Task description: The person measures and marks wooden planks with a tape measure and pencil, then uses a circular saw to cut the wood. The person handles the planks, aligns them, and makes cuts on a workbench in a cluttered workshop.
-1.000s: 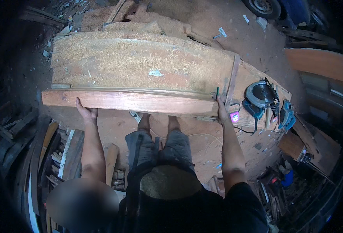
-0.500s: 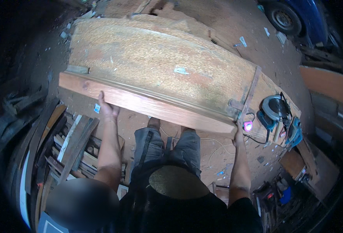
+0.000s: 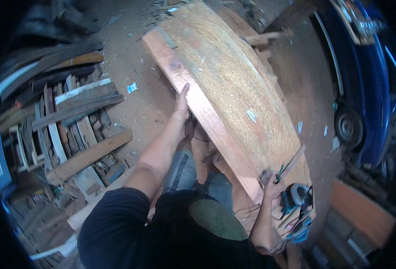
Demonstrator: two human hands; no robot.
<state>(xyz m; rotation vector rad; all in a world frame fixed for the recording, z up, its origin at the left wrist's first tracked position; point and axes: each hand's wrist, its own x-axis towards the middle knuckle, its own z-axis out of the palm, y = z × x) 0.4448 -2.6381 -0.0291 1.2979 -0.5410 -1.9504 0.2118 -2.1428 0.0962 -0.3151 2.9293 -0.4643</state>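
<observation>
A long reddish-brown wooden plank [image 3: 202,114] stretches diagonally along the near edge of a worn chipboard top [image 3: 234,76]. My left hand [image 3: 182,105] grips the plank around its near edge, left of its middle, thumb on the upper face. Beside the plank's right end is my right hand [image 3: 273,189], its fingers closed around a thin green stick [image 3: 279,173] that pokes out at the top. A straight metal bar [image 3: 293,161] lies across the board just beyond that hand. Blur hides whether my right hand touches the plank.
A circular saw [image 3: 298,196] sits at the right end of the chipboard, with blue gear [image 3: 300,231] nearer me. Stacked timber offcuts [image 3: 79,121] cover the ground at left. A blue vehicle [image 3: 364,89] stands at far right, near an orange-brown panel [image 3: 361,210].
The view has swung, so plank and chipboard now slant steeply down to the right. My left hand still holds the plank; the right hand has shifted off its end, beside the green stick.
</observation>
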